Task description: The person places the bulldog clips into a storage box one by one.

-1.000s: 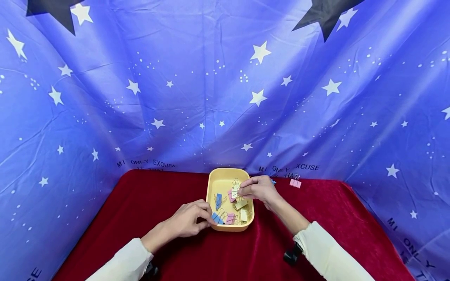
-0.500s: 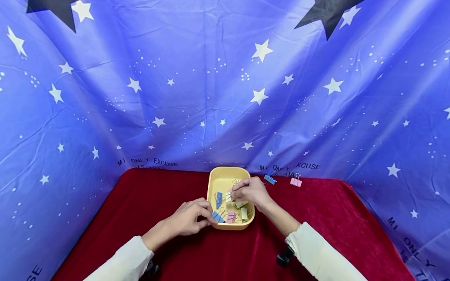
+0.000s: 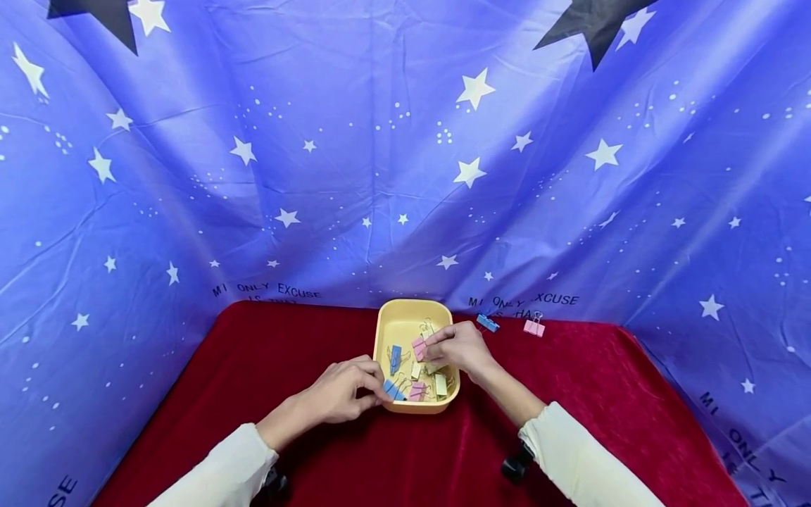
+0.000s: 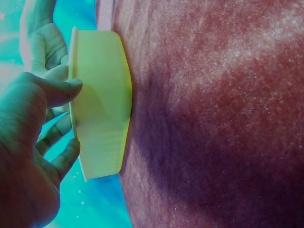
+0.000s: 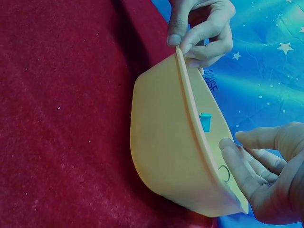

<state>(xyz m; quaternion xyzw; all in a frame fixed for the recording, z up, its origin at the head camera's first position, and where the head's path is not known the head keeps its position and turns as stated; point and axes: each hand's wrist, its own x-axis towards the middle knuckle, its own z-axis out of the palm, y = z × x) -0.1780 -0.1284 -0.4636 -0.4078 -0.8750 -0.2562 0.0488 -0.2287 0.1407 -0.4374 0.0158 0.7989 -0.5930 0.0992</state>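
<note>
A yellow box stands on the red cloth, holding several binder clips. My left hand pinches its near left corner; in the left wrist view the thumb lies outside the wall. My right hand reaches over the right rim, fingertips at a pink binder clip. In the right wrist view, the right hand has thumb and fingers slightly apart, and no grip on a clip shows. A small cream binder clip lies below the fingers. A blue binder clip lies left of it.
Outside the box, a blue binder clip and a pink binder clip lie at the table's back edge, right of the box. A starry blue curtain encloses the red table.
My right hand carried a small cream clip left and down, then let it go in the box. Its fingertips are now back up by the pink clip. The left hand stayed at the corner.
</note>
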